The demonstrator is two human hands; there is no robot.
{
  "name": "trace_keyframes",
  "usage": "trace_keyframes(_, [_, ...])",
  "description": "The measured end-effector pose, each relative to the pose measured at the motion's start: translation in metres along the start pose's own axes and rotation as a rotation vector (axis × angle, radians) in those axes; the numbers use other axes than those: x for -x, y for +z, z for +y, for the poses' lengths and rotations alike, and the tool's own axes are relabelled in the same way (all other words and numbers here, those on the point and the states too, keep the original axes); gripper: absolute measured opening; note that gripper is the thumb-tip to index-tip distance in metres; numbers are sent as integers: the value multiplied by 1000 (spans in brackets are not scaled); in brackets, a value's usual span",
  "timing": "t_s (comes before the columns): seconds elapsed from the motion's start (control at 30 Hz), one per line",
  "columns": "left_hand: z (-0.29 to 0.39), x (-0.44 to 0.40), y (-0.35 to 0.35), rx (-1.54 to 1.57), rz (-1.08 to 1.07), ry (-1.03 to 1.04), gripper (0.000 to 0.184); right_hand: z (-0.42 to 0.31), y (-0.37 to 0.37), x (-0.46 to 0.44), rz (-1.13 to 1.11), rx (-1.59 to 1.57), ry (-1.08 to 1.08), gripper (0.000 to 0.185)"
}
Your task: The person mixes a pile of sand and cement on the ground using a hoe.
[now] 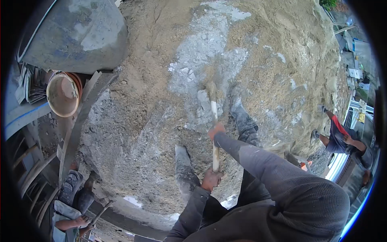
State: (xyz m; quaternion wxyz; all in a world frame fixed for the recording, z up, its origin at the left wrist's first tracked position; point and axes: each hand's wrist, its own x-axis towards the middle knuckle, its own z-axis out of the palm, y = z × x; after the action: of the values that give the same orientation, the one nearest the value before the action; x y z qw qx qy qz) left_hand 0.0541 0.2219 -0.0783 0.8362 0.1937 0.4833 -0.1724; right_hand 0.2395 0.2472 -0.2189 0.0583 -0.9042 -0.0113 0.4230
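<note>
A shovel (215,155) with a pale, round handle runs up the middle of the view. Its blade end is buried in or covered by sandy mix, so its shape is hidden. My left hand (211,180) is wrapped round the handle's near end. Farther up, my right hand (217,131) grips the handle closer to the blade. Around the blade lies a heap of brown sand (153,80) with a grey-white powdery patch (205,44) on it. My dusty trouser legs (183,161) stand in the material on either side of the handle.
A large grey-coated drum or tub (88,36) stands at upper left, beside stacked orange buckets (63,94) and a plank (80,117). One co-worker (76,197) at lower left holds a wooden handle; another person (342,137) stands at right. Sand slopes across the middle.
</note>
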Motion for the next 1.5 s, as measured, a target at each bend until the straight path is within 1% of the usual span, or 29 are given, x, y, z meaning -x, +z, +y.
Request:
trace_keyframes(0.07, [-28, 54, 18, 2, 47, -82, 17, 54, 28, 48, -83, 95, -33, 44])
trace_keyframes(0.1, [-45, 72, 29, 0, 96, -127, 17, 86, 45, 64, -99, 40, -35, 44])
trace_keyframes(0.13, [-71, 83, 34, -14, 144, -180, 16, 86, 33, 94, -134, 103, -2, 45])
trace_keyframes(0.17, [-96, 90, 37, -146, 192, -101, 15, 98, 36, 102, -270, 9, 119, 46])
trace_keyframes(0.27, [-55, 113, 62, -198, 268, -201, 15, 104, 36, 117, -267, 32, 109, 47])
trace_keyframes(0.37, [-48, 98, 72, -322, 273, -218, 15, 101, 9, 112, -346, -75, 243, 51])
trace_keyframes(0.4, [-45, 88, 77, -328, 271, -238, 15, 103, -4, 97, -275, -162, 186, 50])
trace_keyframes(0.47, [-34, 50, 90, -230, 121, -190, 14, 97, -45, 59, -87, -224, 47, 44])
trace_keyframes(0.53, [-20, -11, 107, -427, 12, 147, 12, 71, -117, 11, 95, -243, -43, 43])
trace_keyframes(0.57, [24, -37, 137, -448, 9, 243, 14, 74, -144, -30, 90, -361, -14, 47])
trace_keyframes(0.6, [51, -75, 156, -550, -33, 378, 16, 52, -197, -55, 358, -314, -250, 45])
trace_keyframes(0.63, [78, -113, 178, -622, -64, 483, 21, 29, -255, -80, 399, -332, -212, 43])
trace_keyframes(0.67, [111, -154, 207, -530, -135, 561, 30, 30, -295, -128, 436, -433, -235, 41])
trace_keyframes(0.7, [150, -194, 236, -591, -198, 681, 36, 15, -344, -163, 507, -488, -277, 40])
trace_keyframes(0.73, [198, -224, 270, -616, -250, 664, 32, -5, -402, -192, 586, -532, -334, 38])
trace_keyframes(0.83, [319, -308, 363, -664, -336, 919, 32, -57, -550, -281, 749, -590, -437, 34])
trace_keyframes(0.87, [351, -334, 386, -720, -318, 1000, 32, -59, -591, -331, 841, -464, -412, 30])
trace_keyframes(0.9, [382, -346, 405, -706, -359, 922, 33, -85, -616, -327, 750, -592, -392, 26])
trace_keyframes(0.93, [407, -368, 420, -743, -339, 935, 33, -93, -635, -354, 723, -613, -349, 23])
trace_keyframes(0.97, [417, -388, 426, -782, -316, 947, 32, -93, -648, -395, 689, -523, -333, 23])
trace_keyframes(1.0, [415, -401, 419, -785, -313, 942, 32, -94, -642, -425, 683, -526, -331, 23])
trace_keyframes(1.07, [412, -421, 391, -788, -300, 727, 29, -86, -598, -477, 492, -74, -99, 30])
trace_keyframes(1.1, [385, -430, 365, -635, -298, 600, 27, -78, -544, -490, 435, -40, -24, 35])
trace_keyframes(1.13, [346, -431, 334, -482, -293, 467, 26, -64, -481, -487, 560, -182, -5, 38])
trace_keyframes(1.2, [295, -399, 285, -478, -237, 321, 22, -48, -400, -456, 418, -184, -7, 40])
trace_keyframes(1.27, [228, -378, 254, -199, -226, 264, 20, -33, -340, -421, 409, -3, -159, 28])
trace_keyframes(1.33, [193, -326, 225, -142, -193, 218, 19, -27, -282, -375, 242, 17, -108, 27])
trace_keyframes(1.4, [157, -268, 168, -56, -134, 133, 18, -20, -206, -330, 42, 10, -57, 35])
trace_keyframes(1.5, [115, -174, 82, -57, -46, -17, 18, -19, -107, -206, 112, -48, 39, 35])
